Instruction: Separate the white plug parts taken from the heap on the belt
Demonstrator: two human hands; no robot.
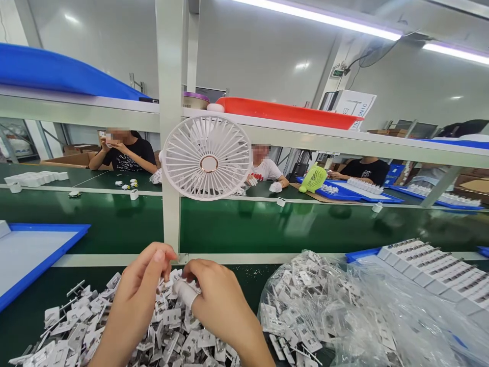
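Observation:
Both my hands meet above a heap of small white plastic parts (84, 331) on the green bench. My left hand (139, 290) has its fingers curled, thumb and forefinger pinched together near the top of the heap. My right hand (214, 300) is closed too, with a white cot on one finger; it pinches a small white part (176, 278) between the two hands. What exactly the left fingers hold is hidden.
A clear bag (344, 316) of the same white parts lies at right. Beside it a blue tray (439, 270) holds rows of assembled pieces. Another blue tray (34, 255) sits left. A white fan (207, 157) hangs on the post. Workers sit across the green conveyor (267, 224).

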